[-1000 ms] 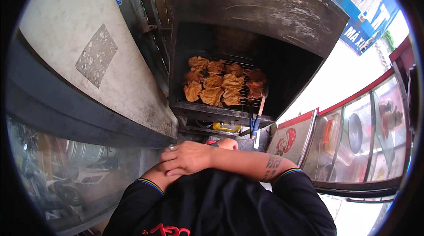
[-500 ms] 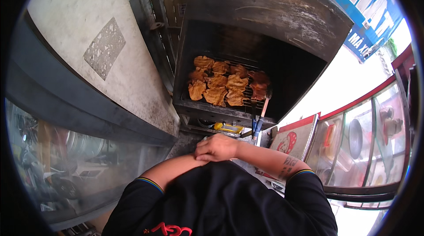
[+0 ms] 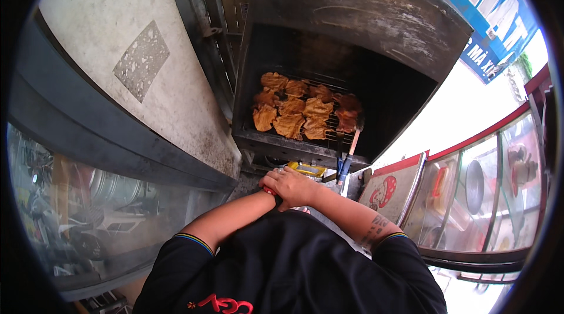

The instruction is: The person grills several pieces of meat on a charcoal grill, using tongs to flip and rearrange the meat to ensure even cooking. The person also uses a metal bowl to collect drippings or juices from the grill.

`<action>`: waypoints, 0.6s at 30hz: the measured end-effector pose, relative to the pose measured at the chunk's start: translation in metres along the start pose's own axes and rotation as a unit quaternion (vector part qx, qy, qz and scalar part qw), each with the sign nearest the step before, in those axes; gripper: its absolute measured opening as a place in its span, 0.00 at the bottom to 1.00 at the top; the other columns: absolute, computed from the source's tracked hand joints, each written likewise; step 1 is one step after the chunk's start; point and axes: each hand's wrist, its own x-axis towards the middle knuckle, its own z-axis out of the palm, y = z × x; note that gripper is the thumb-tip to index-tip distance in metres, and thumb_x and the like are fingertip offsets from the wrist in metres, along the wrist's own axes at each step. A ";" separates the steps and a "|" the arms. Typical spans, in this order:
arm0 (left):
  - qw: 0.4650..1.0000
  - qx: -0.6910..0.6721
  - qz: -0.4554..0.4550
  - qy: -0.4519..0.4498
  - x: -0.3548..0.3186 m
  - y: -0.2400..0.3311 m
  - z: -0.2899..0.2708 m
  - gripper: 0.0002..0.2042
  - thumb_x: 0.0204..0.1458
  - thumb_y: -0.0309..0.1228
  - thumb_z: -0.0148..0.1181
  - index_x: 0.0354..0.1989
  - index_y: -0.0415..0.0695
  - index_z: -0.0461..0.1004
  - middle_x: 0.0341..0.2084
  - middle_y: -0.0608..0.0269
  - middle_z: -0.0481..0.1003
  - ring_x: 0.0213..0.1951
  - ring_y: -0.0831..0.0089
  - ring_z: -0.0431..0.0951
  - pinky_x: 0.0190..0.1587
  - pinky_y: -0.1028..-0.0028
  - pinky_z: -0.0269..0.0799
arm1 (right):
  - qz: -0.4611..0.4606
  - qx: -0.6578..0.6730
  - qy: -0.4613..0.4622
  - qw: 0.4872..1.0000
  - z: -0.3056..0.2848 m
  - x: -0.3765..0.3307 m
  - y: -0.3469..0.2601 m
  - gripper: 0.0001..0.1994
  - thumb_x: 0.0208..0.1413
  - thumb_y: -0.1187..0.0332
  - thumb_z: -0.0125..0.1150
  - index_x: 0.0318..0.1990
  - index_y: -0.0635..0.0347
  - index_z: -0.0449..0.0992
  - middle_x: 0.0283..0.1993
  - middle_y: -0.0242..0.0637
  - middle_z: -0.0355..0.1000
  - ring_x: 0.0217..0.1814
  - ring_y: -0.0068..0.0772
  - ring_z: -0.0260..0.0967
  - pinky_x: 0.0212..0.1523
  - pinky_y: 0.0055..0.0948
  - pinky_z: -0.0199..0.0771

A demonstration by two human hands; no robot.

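Note:
My right hand [image 3: 294, 187] lies across my left wrist, fingers bent over the back of it. My left hand is almost wholly hidden beneath it, so its fingers do not show. A dark band with a red part [image 3: 269, 190] sits around the left wrist. Both hands are low in front of my body, below a grill. On the grill's wire rack [image 3: 332, 137] lie several browned meat slices [image 3: 289, 126], with darker, redder meat [image 3: 348, 119] at the right. Tongs with blue handles [image 3: 344, 170] rest at the grill's front right edge; neither hand touches them.
A sooty metal hood [image 3: 364, 14] covers the grill from above and behind. Under its front edge is a yellow object [image 3: 306, 169]. A pale wall [image 3: 111, 14] and a glass-sided counter [image 3: 135, 220] stand left. On the right are a glass display case [image 3: 470, 190] and a white-red panel [image 3: 385, 191].
My right hand has slid over my left wrist, and the dark band with red now shows. The view has shifted slightly. Meat and tongs stay in place.

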 end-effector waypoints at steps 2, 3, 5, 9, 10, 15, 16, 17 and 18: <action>1.000 0.010 0.000 -0.006 -0.001 0.005 -0.005 0.20 0.54 0.42 0.68 0.50 0.44 0.79 0.45 0.53 0.81 0.45 0.58 0.83 0.45 0.63 0.78 | -0.015 -0.060 0.027 0.998 0.007 -0.001 -0.006 0.39 0.35 0.60 0.81 0.57 0.56 0.68 0.54 0.40 0.71 0.61 0.44 0.70 0.60 0.40 0.67; 1.000 0.015 0.003 -0.007 0.002 0.007 -0.008 0.20 0.54 0.42 0.68 0.50 0.44 0.79 0.45 0.53 0.81 0.45 0.58 0.83 0.45 0.63 0.78 | -0.023 -0.092 0.040 0.995 0.013 -0.001 -0.003 0.38 0.36 0.59 0.80 0.57 0.56 0.68 0.54 0.39 0.71 0.61 0.43 0.70 0.60 0.39 0.67; 1.000 0.027 0.010 -0.009 0.008 0.012 -0.014 0.20 0.54 0.43 0.68 0.50 0.44 0.79 0.45 0.53 0.81 0.45 0.58 0.83 0.45 0.63 0.78 | -0.012 -0.129 0.080 0.988 0.018 0.001 -0.004 0.35 0.39 0.58 0.78 0.56 0.57 0.68 0.54 0.38 0.71 0.61 0.41 0.70 0.58 0.39 0.66; 0.999 0.046 0.018 -0.014 0.014 0.020 -0.021 0.20 0.54 0.43 0.68 0.50 0.44 0.79 0.46 0.53 0.81 0.45 0.58 0.82 0.45 0.63 0.78 | 0.012 -0.161 0.111 0.981 0.032 0.010 -0.008 0.33 0.43 0.56 0.74 0.57 0.57 0.68 0.53 0.37 0.71 0.58 0.40 0.70 0.56 0.39 0.66; 0.998 0.053 0.021 -0.015 0.016 0.020 -0.025 0.20 0.54 0.43 0.68 0.50 0.44 0.79 0.46 0.53 0.81 0.45 0.59 0.82 0.45 0.63 0.77 | 0.004 -0.176 0.103 0.979 0.032 0.012 -0.007 0.33 0.44 0.56 0.73 0.58 0.57 0.68 0.53 0.37 0.70 0.57 0.40 0.70 0.55 0.39 0.66; 0.997 0.077 0.021 -0.022 0.013 0.025 -0.031 0.20 0.54 0.43 0.68 0.51 0.45 0.79 0.46 0.53 0.80 0.45 0.59 0.82 0.45 0.63 0.77 | 0.000 -0.041 0.128 0.991 0.010 -0.006 -0.016 0.40 0.45 0.51 0.75 0.65 0.57 0.68 0.55 0.43 0.71 0.61 0.43 0.69 0.59 0.41 0.67; 0.996 0.082 0.021 -0.023 0.013 0.026 -0.031 0.20 0.54 0.43 0.68 0.51 0.45 0.78 0.46 0.53 0.80 0.45 0.59 0.82 0.45 0.63 0.77 | -0.004 0.004 0.144 0.990 0.014 -0.011 -0.015 0.41 0.46 0.50 0.76 0.67 0.57 0.67 0.57 0.45 0.72 0.63 0.45 0.69 0.61 0.42 0.67; 0.996 0.086 0.021 -0.023 0.012 0.027 -0.032 0.20 0.54 0.43 0.68 0.51 0.45 0.78 0.47 0.53 0.80 0.45 0.59 0.82 0.45 0.63 0.77 | -0.007 0.049 0.159 0.986 0.018 -0.017 -0.013 0.42 0.47 0.50 0.76 0.68 0.57 0.66 0.59 0.47 0.72 0.64 0.47 0.69 0.63 0.43 0.67; 0.995 0.091 0.026 -0.025 0.019 0.024 -0.030 0.20 0.54 0.43 0.68 0.51 0.45 0.78 0.47 0.53 0.80 0.45 0.59 0.82 0.45 0.64 0.77 | 0.031 0.097 0.157 0.982 0.031 -0.026 -0.001 0.43 0.49 0.48 0.74 0.71 0.57 0.64 0.62 0.49 0.70 0.67 0.49 0.67 0.66 0.44 0.65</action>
